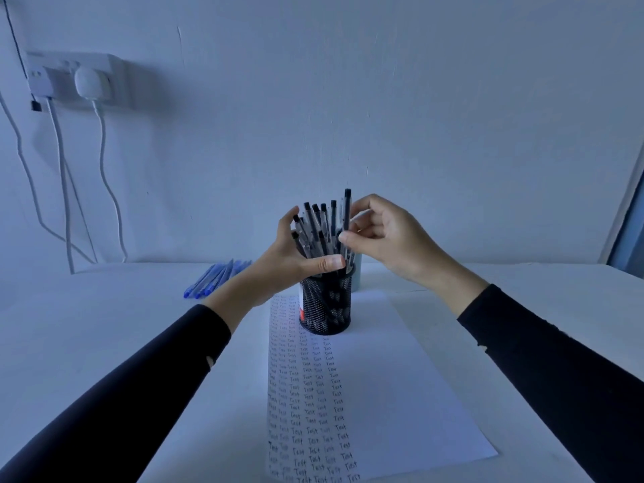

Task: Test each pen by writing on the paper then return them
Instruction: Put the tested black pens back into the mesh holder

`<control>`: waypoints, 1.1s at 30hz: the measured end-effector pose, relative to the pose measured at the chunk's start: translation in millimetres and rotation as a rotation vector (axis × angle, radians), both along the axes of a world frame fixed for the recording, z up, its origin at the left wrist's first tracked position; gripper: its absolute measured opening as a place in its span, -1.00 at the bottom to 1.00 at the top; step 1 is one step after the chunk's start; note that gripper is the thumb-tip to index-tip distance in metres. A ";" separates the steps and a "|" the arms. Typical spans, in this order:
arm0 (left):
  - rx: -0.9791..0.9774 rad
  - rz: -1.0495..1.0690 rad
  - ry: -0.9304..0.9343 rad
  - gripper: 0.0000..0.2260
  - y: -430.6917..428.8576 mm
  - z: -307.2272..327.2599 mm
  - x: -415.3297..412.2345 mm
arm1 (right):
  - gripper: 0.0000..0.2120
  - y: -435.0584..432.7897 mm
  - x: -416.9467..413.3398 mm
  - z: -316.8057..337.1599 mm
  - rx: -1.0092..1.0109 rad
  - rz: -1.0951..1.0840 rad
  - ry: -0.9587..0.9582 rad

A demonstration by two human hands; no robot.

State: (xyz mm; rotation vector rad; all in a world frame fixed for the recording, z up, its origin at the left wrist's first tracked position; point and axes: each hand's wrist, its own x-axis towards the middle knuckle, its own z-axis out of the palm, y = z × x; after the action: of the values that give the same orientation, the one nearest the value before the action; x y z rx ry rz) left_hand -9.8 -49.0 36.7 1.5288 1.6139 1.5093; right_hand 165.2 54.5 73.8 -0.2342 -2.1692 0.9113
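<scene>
- pen holder (326, 308): black wire mesh, metal by the look, matt.
- pens (322, 237): clear plastic barrels with black tops (a faint sheen on the barrels).
- paper (400, 378): white, matt, smooth.
- table (104, 325): white, smooth, matt.
- sleeves (557, 378): black cloth, matt.
- blue pens (216, 278): translucent blue plastic.

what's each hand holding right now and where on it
The right hand pinches one black pen at mid-barrel, between thumb and forefinger. The left hand wraps the bunch of pens just above the rim of the mesh cup.
</scene>
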 end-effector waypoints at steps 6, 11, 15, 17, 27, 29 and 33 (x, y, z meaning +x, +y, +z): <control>0.037 0.028 -0.094 0.16 -0.7 -15.2 4.4 | -0.78 -2.4 -0.6 -9.3 0.054 -0.083 -0.103; 0.040 0.128 -0.192 0.01 1.4 -14.3 20.1 | -0.65 6.4 5.3 -11.4 -0.032 -0.066 -0.156; 0.076 0.325 -0.146 0.07 6.1 -16.0 35.3 | -0.25 22.8 19.2 -35.2 -0.159 -0.060 -0.495; 0.101 0.414 -0.105 0.12 9.8 -20.1 42.2 | -0.05 14.4 7.3 -60.9 -0.236 0.048 -0.545; 0.297 0.520 -0.161 0.10 12.1 -0.8 64.0 | -0.17 -31.8 -31.0 -80.1 0.089 -0.607 -0.090; 0.251 0.489 -0.243 0.01 11.6 -0.3 70.3 | -0.22 -32.2 -30.2 -79.8 0.153 -0.616 -0.111; 0.207 0.372 -0.197 -0.21 3.6 3.0 57.1 | -0.27 -23.0 -22.0 -76.6 -0.197 -0.232 -0.082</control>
State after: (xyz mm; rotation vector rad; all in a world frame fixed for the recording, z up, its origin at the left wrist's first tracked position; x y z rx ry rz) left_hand 47.3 -45.4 39.7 1.1731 1.7347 2.0112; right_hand 143.3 31.5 -2.7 -0.6164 -2.0720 0.9950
